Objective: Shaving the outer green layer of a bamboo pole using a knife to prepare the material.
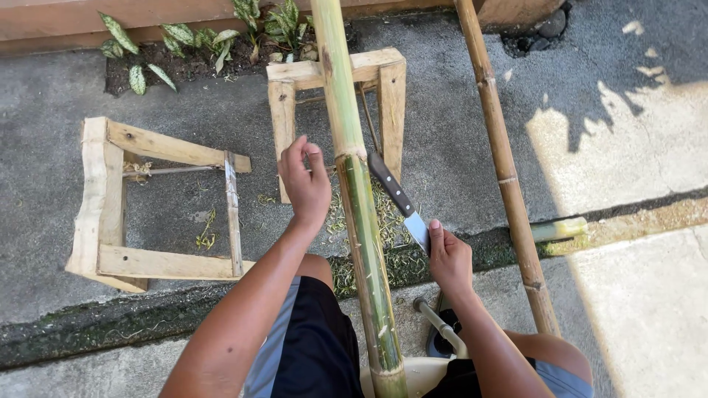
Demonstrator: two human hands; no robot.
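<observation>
Looking down from the head camera, two bamboo poles show: a thick green round bamboo pole, partly scraped, running from the person's lap up over a pale rough-sawn wooden stand, and a thinner tan jointed bamboo pole lying well to the right of the green pole. Two wooden stands are visible; the second, a tipped-over stand of raw planks, lies to the left of the green pole. One knife with a black riveted handle and grey flat blade rests just right of the green pole, blade end touching it. The right hand grasps the blade end, thumb pressed on the flat. The left hand hovers just left of the green pole, fingers loosely curled, gripping nothing. Fibrous green shavings litter the grey concrete ground beneath the pole. Spotted leafy plants grow in dark soil beyond the stands.
</observation>
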